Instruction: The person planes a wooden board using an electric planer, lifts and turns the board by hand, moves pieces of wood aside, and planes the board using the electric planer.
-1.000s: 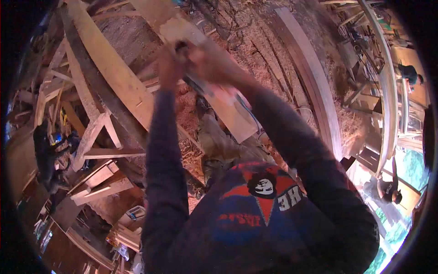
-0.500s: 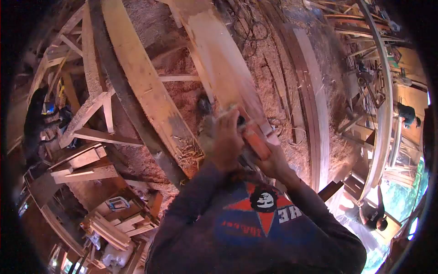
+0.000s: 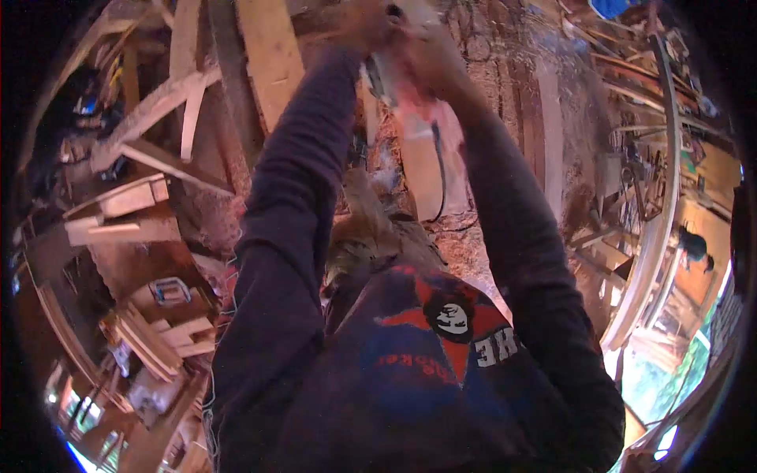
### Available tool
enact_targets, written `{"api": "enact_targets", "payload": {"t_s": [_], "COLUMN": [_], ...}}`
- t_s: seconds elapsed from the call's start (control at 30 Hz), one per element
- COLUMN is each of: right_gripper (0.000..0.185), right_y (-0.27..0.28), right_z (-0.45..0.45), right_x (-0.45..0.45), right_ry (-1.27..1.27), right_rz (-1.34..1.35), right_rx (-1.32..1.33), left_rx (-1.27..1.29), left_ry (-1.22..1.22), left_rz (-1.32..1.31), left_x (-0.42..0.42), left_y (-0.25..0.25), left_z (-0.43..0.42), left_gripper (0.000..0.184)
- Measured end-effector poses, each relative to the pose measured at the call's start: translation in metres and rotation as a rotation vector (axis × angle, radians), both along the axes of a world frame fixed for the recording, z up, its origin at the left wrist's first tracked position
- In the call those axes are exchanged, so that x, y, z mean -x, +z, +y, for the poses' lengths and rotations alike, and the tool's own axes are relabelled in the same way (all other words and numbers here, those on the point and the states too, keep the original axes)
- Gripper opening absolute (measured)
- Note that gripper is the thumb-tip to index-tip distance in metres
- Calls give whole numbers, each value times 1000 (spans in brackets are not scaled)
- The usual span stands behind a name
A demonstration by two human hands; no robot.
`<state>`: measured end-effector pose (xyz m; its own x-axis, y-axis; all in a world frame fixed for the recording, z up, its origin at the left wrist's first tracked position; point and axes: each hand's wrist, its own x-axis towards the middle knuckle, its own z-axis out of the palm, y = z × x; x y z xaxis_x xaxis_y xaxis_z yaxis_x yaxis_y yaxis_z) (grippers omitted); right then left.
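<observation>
With both arms stretched far forward, I hold a reddish power tool, apparently an electric planer (image 3: 410, 93), over a long pale board (image 3: 422, 185). My right hand (image 3: 434, 59) is closed around its rear part, blurred by motion. My left hand (image 3: 364, 25) is at its front by a dark knob, with fingers bent and partly cut off by the top edge. A black cord (image 3: 441, 169) trails from the tool along the board towards me. Most of the tool is hidden behind my hands.
Another long plank (image 3: 272, 59) lies to the left beside a wooden trestle (image 3: 162, 102). Wood offcuts (image 3: 146, 339) are piled at lower left. Sawdust and shavings (image 3: 469, 248) cover the ground. A long curved beam (image 3: 670, 158) runs at right, with another person (image 3: 692, 248) beyond it.
Both hands have moved forward along the board with the planer, away from my body. My arms are now extended, and the cord shows on the board behind the tool.
</observation>
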<state>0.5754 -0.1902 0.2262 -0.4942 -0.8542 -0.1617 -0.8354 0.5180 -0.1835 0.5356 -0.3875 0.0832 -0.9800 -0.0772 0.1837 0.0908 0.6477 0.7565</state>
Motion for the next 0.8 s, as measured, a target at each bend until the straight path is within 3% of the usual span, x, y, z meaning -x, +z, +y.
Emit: {"api": "enact_targets", "payload": {"t_s": [0.07, 0.13, 0.17, 0.2, 0.23, 0.3, 0.33, 0.43, 0.53, 0.57, 0.67, 0.7, 0.73, 0.8], "right_gripper": [22, 25, 26, 28, 29, 32, 29, 26, 27, 19, 29, 33, 33, 42], "right_y": [0, 6, 9, 14, 19, 25, 28, 36, 37, 36, 29, 13, 6, -23], "right_z": [44, 91, 115, 141, 165, 209, 228, 238, 214, 202, 152, 144, 131, 103], "right_x": [-40, -92, -120, -147, -173, -218, -233, -254, -226, -213, -162, -138, -104, -27], "right_ry": [-33, -120, -182, -253, -331, -456, -462, -928, -990, -888, -700, -566, -173, 15], "right_rz": [-65, -168, -243, -320, -399, -517, -527, -945, -998, -946, -769, -713, -340, -206], "right_rx": [258, 334, 322, 293, 265, 212, 213, 291, 282, 279, 268, 351, 301, 328], "left_rx": [245, 229, 209, 106, -2, -62, -73, -132, -185, -196, 4, 78, 114, 120], "left_ry": [69, 96, 193, 233, 151, 183, 155, 108, 181, 190, 244, 326, 345, 302], "left_rz": [-113, 84, -13, 65, -79, -19, -6, -71, -135, -137, 45, 112, 121, 136], "left_x": [-64, -146, -184, -216, -246, -295, -308, -313, -287, -276, -229, -210, -185, -138], "left_y": [50, 53, 72, 66, 82, 90, 91, 96, 94, 91, 75, 70, 64, 66], "left_z": [48, 105, 143, 173, 192, 238, 249, 257, 244, 234, 195, 181, 165, 119], "left_gripper": [30, 40, 43, 44, 52, 58, 58, 58, 62, 62, 54, 48, 43, 26]}}
